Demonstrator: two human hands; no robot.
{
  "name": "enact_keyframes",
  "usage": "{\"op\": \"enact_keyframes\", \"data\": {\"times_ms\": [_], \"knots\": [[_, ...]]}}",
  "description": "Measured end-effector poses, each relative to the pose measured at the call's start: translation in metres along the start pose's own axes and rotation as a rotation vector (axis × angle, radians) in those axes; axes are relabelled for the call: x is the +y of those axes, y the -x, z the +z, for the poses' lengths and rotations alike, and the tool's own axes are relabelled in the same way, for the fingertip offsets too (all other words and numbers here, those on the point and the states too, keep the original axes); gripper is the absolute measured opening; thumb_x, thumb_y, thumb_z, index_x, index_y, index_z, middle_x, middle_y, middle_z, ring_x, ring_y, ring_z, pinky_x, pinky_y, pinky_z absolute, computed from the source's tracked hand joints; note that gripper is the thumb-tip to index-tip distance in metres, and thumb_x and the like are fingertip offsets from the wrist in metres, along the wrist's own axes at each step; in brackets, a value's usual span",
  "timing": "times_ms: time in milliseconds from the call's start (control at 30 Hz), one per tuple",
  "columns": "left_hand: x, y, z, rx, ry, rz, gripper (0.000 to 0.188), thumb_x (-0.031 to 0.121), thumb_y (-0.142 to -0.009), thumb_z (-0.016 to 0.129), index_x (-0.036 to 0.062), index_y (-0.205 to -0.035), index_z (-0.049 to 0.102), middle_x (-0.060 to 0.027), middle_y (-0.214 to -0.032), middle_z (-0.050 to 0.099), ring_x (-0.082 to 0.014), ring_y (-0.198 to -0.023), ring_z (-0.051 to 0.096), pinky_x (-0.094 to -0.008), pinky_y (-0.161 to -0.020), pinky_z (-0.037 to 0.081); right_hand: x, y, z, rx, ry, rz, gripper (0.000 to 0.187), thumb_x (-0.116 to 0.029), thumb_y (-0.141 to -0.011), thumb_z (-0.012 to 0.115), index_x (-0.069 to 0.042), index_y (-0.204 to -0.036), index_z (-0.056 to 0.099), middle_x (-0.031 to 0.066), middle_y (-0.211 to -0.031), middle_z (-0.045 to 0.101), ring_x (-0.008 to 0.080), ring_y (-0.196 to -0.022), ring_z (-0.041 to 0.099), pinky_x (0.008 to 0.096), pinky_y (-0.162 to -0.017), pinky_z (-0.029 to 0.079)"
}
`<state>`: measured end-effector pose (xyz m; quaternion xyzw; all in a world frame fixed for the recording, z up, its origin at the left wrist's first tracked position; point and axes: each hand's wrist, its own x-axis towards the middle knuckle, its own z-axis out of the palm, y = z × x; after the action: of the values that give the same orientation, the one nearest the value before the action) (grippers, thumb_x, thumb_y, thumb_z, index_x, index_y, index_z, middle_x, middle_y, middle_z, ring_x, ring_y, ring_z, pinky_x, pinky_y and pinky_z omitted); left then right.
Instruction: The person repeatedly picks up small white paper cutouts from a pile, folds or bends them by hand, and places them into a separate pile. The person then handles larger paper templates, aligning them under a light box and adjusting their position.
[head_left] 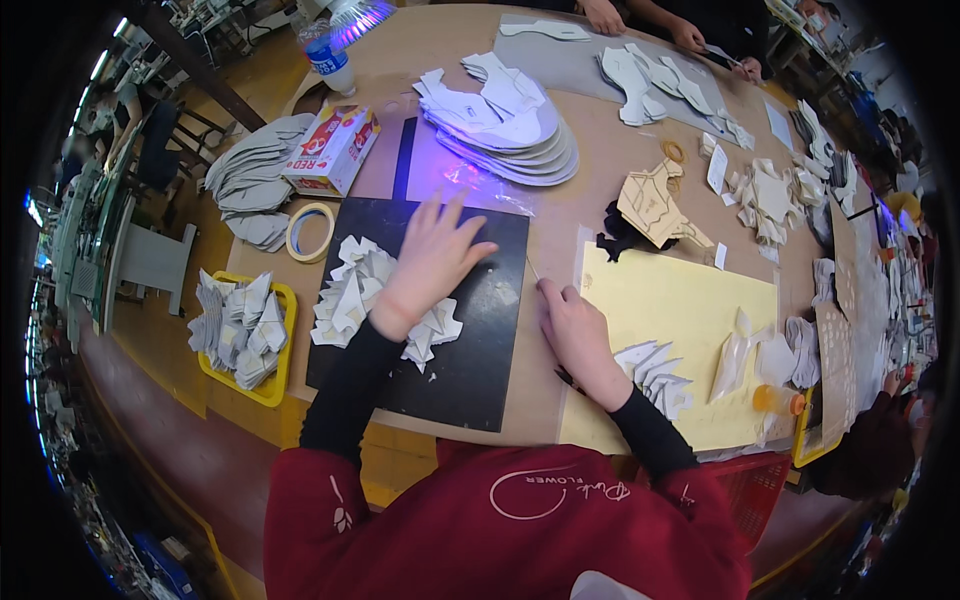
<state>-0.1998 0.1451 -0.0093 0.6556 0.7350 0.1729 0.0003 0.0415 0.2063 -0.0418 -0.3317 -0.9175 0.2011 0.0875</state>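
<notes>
My left hand [435, 255] hovers over a black mat [480, 370], fingers spread and nothing in them. Below its wrist lies a loose heap of small white cut pieces [348, 295]. Just right of the mat, my right hand [583, 335] is closed around a thin stick-like tool [533, 266]. One slim end pokes out past the fingers; the palm hides most of the rest, so its kind is unclear. Beside that hand, a yellow sheet [690, 300] carries a fanned row of grey-edged white pieces [655, 378].
A yellow basket [287, 345] of cut pieces stands left, near a tape roll [310, 232] and a red-and-white box [333, 150]. Large white panels [540, 150] are stacked beyond the mat under a lamp [358, 20]. An orange-capped bottle [778, 400] lies right. Another person's hands [690, 35] work at the far edge.
</notes>
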Motion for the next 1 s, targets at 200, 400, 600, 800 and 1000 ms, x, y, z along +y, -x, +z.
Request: {"op": "enact_keyframes", "data": {"times_ms": [200,400,600,800,1000], "knots": [[0.001,-0.034,0.044,-0.078,-0.067,-0.015,0.054,0.045,-0.098,0.057,0.0019,-0.13,0.06,-0.0149,-0.148,0.048,-0.0368,-0.144,0.035,-0.0623,-0.117,0.021,-0.004,0.042,-0.057,-0.033,-0.515,0.02,0.023,0.002,-0.087,0.054,0.001,-0.107,0.065,0.0167,-0.091,0.067,0.0316,-0.08,0.069,0.0384,-0.072,0.056],[0.049,-0.014,-0.004,-0.04,0.362,0.035,0.042,0.028,-0.095,0.065,-0.0014,-0.126,0.061,-0.0144,-0.138,0.055,-0.0354,-0.132,0.049,-0.057,-0.117,0.025,0.028,0.092,-0.058,0.51,-0.905,0.006,0.022,0.01,-0.083,0.063,0.001,-0.103,0.069,0.0139,-0.1,0.073,0.026,-0.101,0.07,0.0337,-0.089,0.053],[0.108,0.035,-0.024,-0.122,1.064,0.037,0.025,-0.002,-0.086,0.071,-0.0026,-0.111,0.068,-0.0134,-0.118,0.063,-0.0253,-0.106,0.066,-0.0371,-0.095,0.051,-0.004,0.068,-0.065,0.617,-0.735,0.027,0.016,0.007,-0.079,0.074,-0.001,-0.091,0.067,0.0136,-0.105,0.073,0.0261,-0.102,0.07,0.0343,-0.087,0.055],[0.123,0.056,0.007,0.024,1.285,-0.103,0.02,-0.016,-0.083,0.067,-0.0032,-0.098,0.068,-0.0113,-0.103,0.063,-0.0196,-0.096,0.065,-0.0287,-0.084,0.053,0.008,0.08,-0.054,0.68,-0.751,-0.296,0.017,0.004,-0.076,0.073,-0.004,-0.09,0.066,0.0086,-0.093,0.068,0.027,-0.091,0.067,0.0346,-0.078,0.055],[0.181,0.043,0.017,-0.097,1.397,0.075,0.015,-0.016,-0.082,0.068,-0.0008,-0.085,0.068,-0.0121,-0.099,0.065,-0.019,-0.088,0.064,-0.0279,-0.081,0.052,0.025,0.126,-0.07,0.943,-0.515,-0.447,0.011,-0.005,-0.08,0.073,-0.006,-0.088,0.065,0.0055,-0.097,0.067,0.0261,-0.094,0.067,0.0351,-0.075,0.055]]}}
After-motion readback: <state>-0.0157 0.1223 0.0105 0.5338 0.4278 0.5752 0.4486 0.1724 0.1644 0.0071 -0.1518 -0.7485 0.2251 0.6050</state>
